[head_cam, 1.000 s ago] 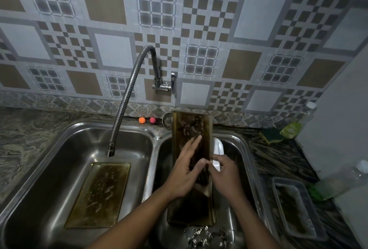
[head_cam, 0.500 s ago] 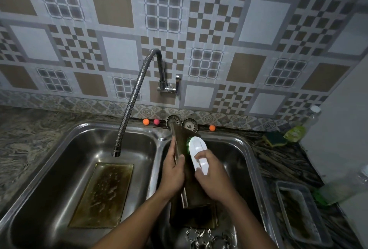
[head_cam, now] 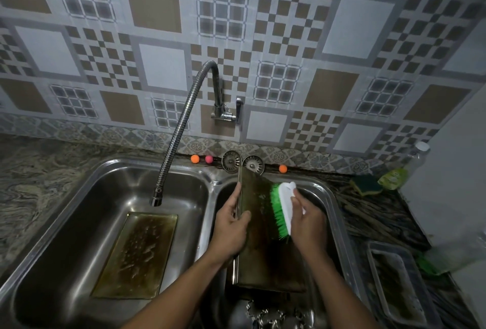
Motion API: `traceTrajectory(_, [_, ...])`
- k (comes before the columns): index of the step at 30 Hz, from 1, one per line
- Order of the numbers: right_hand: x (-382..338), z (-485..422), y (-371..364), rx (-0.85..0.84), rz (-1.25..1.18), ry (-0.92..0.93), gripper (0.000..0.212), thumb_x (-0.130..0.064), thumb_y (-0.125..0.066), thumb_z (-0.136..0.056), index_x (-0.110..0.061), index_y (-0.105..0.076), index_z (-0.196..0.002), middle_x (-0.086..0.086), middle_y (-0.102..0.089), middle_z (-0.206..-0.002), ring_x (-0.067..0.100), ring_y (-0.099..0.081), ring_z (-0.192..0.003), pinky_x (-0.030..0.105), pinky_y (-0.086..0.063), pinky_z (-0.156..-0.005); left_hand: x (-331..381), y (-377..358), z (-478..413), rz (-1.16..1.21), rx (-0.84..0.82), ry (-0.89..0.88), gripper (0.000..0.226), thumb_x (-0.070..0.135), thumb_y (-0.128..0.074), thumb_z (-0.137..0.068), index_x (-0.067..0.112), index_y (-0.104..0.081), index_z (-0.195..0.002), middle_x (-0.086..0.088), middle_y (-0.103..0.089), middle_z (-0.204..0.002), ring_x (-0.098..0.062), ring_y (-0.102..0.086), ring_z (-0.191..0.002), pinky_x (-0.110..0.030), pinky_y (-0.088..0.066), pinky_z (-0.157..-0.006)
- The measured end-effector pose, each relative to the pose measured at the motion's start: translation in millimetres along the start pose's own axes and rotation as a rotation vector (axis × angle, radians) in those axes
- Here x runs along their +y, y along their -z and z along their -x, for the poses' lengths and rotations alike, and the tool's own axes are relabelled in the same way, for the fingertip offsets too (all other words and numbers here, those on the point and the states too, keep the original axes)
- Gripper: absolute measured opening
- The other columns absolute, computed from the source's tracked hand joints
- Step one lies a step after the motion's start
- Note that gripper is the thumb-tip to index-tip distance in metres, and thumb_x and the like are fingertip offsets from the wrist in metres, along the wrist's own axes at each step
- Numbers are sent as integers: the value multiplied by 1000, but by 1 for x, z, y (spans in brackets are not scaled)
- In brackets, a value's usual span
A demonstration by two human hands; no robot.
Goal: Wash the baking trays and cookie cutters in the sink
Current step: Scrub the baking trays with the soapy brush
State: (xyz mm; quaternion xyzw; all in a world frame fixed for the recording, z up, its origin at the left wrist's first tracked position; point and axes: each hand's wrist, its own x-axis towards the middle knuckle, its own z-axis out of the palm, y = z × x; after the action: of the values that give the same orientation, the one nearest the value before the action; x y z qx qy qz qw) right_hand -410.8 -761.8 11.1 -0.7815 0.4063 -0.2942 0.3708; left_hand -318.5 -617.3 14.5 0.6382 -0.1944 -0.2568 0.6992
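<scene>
Baking tray [head_cam: 259, 226] standing tilted on end in right basin of sink [head_cam: 79, 213], top edge reaching toward back rim. Left hand [head_cam: 230, 231] gripping tray's left edge, thumb curling onto its face. Right hand [head_cam: 307, 223] clasping white scrub brush [head_cam: 285, 202], green bristles touching tray face. Second tray [head_cam: 136, 255] lying flat in left basin, below faucet [head_cam: 178, 131]. Cookie cutters [head_cam: 268, 315] sitting at near edge of right basin. Third tray [head_cam: 399, 284] resting on counter [head_cam: 373, 213], just right of sink.
</scene>
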Motion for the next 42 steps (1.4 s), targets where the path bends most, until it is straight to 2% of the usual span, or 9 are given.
traceTrajectory(5, [-22,-26,-9,1,-81,-44,34,-27,-51,-100,-16,-61,-130,6,-64,-128,21,-61,-106,23,-43,-80,-1,-2,-2,-10,-62,23,68,-9,-48,-96,31,-34,-150,16,-70,-118,-30,-61,-78,-39,-50,-71])
traceTrajectory(7, [-45,-20,-20,-34,-129,11,34,-27,-51,-100,-17,-61,-131,3,-65,-125,12,-59,-97,19,-42,-71,5,-2,-4,-11,-7,-1,60,-4,-47,-98,27,-36,-148,14,-64,-129,-14,-65,-110,-34,-52,-97])
traceTrajectory(10, [-61,2,-23,-80,-191,139,34,-28,-51,-99,-21,-61,-131,-9,-64,-125,0,-58,-105,6,-41,-78,15,-2,-12,6,71,-54,47,7,-43,-103,29,-36,-144,8,-58,-135,5,-57,-118,-18,-47,-99])
traceTrajectory(14, [-34,32,-14,-86,-179,191,30,-22,-55,-98,-23,-63,-127,-22,-60,-119,-19,-54,-105,5,-42,-87,11,10,-21,-13,162,-98,46,26,-45,-102,32,-41,-147,8,-50,-147,-9,-46,-135,-40,-38,-114])
traceTrajectory(17, [-4,27,-9,-54,-116,78,31,-24,-53,-99,-23,-61,-129,-12,-65,-119,-11,-60,-95,16,-51,-82,7,18,-21,-34,155,-73,47,24,-47,-102,35,-41,-146,10,-47,-148,-7,-44,-137,-41,-36,-116])
traceTrajectory(23, [-10,-20,-7,47,-114,-71,33,-27,-50,-100,-17,-61,-130,3,-68,-121,25,-64,-105,31,-51,-84,9,-1,-1,-47,22,-142,47,3,-44,-102,19,-35,-145,31,-51,-124,25,-48,-112,0,-37,-89])
traceTrajectory(26, [-49,-27,-20,-19,-158,7,34,-27,-49,-101,-18,-59,-132,-5,-64,-110,14,-59,-88,18,-45,-62,10,-5,-6,-18,47,-129,46,5,-43,-103,25,-36,-144,31,-53,-126,19,-51,-115,-4,-40,-91])
traceTrajectory(33, [-63,31,-29,-124,-282,202,32,-26,-51,-100,-21,-62,-129,-17,-62,-127,-7,-55,-118,13,-43,-98,16,4,-34,100,245,-94,41,29,-38,-106,25,-45,-146,2,-57,-141,-10,-55,-128,-31,-45,-106])
traceTrajectory(42, [-23,30,-14,-33,-212,38,32,-25,-52,-99,-23,-61,-130,-12,-64,-124,-3,-57,-110,3,-40,-83,9,11,-31,82,285,-82,43,18,-48,-103,30,-45,-144,9,-55,-142,-10,-50,-133,-41,-38,-114])
